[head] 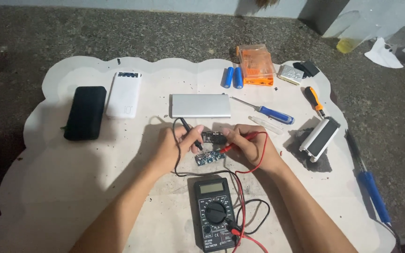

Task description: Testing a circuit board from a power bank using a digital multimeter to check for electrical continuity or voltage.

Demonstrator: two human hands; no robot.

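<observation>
Left hand (176, 147) pinches the black probe (194, 138), right hand (251, 147) pinches the red probe (233, 144), and both tips slant inward and down onto the small blue circuit board (209, 157) lying between the two hands. The board's long axis runs left to right, tilted slightly, each end about equally close to its hand. A darker board (213, 137) sits just beyond it. Toward the person from the blue board rests the black multimeter (213, 213), leads looping up. Past the blue board lies the silver power bank (200, 106); right of it, a blue-handled screwdriver (266, 111).
</observation>
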